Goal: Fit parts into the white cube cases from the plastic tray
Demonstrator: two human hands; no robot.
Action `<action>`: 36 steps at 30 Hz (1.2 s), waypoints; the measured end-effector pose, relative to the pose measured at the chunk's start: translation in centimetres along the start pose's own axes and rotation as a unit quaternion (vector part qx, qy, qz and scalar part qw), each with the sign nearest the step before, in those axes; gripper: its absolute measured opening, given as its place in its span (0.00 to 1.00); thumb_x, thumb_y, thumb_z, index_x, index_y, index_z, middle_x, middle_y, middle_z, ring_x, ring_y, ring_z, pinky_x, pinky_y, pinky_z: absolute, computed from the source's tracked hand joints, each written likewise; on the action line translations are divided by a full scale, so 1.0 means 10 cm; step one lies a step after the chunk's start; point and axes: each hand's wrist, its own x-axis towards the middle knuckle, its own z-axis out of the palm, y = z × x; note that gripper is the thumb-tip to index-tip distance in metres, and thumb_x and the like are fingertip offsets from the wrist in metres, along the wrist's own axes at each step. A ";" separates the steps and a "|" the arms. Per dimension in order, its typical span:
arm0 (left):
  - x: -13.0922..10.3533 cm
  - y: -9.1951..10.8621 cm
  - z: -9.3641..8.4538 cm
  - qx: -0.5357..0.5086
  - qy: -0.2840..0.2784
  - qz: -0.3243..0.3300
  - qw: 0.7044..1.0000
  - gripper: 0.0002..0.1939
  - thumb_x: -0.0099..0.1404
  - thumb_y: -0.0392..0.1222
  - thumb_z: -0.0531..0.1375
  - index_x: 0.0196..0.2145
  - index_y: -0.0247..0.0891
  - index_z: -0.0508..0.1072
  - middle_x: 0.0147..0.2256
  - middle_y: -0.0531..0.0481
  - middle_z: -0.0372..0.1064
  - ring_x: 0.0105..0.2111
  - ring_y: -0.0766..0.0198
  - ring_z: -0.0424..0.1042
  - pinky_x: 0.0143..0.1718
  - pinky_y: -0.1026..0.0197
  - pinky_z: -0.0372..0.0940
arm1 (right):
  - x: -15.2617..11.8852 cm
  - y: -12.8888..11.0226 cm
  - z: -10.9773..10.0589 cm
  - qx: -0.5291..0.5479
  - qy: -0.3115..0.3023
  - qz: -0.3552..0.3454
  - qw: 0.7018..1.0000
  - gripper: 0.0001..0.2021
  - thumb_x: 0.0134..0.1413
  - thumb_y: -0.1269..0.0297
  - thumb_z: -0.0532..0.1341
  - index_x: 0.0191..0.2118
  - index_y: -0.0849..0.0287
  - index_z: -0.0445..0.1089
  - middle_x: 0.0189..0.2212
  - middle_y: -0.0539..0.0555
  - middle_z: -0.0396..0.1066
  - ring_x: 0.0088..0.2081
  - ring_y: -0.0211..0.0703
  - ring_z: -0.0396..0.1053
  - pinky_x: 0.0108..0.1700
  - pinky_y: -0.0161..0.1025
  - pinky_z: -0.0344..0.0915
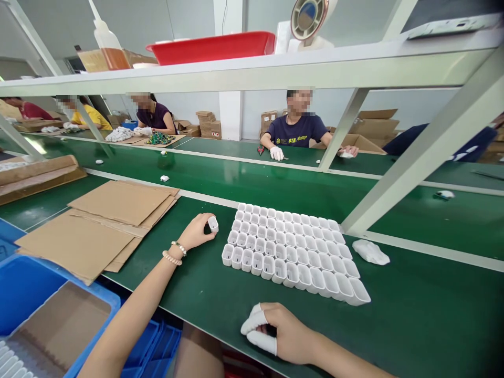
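Note:
Between thumb and fingers, my left hand (198, 231) holds a small white plastic cup (213, 224), just left of the rows of cups. These white open-topped cups (291, 247) stand packed side by side in several rows on the green table (212, 294). My right hand (281, 332), with white covers on its fingertips, rests near the table's front edge, below the rows. Its thumb and fingers curl towards each other, and whether anything is between them is too hidden to tell.
Flat cardboard sheets (102, 231) lie left of my left arm, above a blue bin (112, 299). A white cloth-like bundle (370, 252) lies right of the cups, by a slanted shelf post (409, 136). People sit across the conveyor (236, 173). A shelf (236, 73) spans overhead.

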 end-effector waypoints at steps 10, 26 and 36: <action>0.00 -0.03 -0.06 -0.026 0.093 -0.016 0.995 0.28 0.61 0.47 0.62 0.57 0.39 0.63 0.51 0.42 0.68 0.51 0.50 0.69 0.53 0.48 0.66 | 0.00 -0.02 0.00 0.008 -0.001 0.000 1.000 0.12 0.57 0.53 0.66 0.34 0.55 0.82 0.30 0.55 0.76 0.29 0.38 0.67 0.35 0.35 0.64; 0.00 -0.02 -0.06 -0.049 0.087 -0.028 0.995 0.28 0.63 0.47 0.61 0.58 0.38 0.62 0.52 0.41 0.68 0.47 0.54 0.73 0.48 0.51 0.69 | 0.01 -0.03 -0.01 0.003 -0.001 -0.003 1.000 0.12 0.57 0.54 0.66 0.33 0.56 0.82 0.29 0.54 0.75 0.29 0.38 0.67 0.35 0.35 0.64; 0.00 -0.04 -0.04 -0.035 0.078 -0.028 0.996 0.28 0.63 0.47 0.60 0.59 0.38 0.61 0.53 0.41 0.68 0.50 0.51 0.71 0.52 0.48 0.67 | 0.01 0.00 0.00 0.022 0.008 -0.014 1.000 0.10 0.56 0.56 0.67 0.33 0.57 0.82 0.29 0.54 0.74 0.28 0.37 0.66 0.34 0.34 0.65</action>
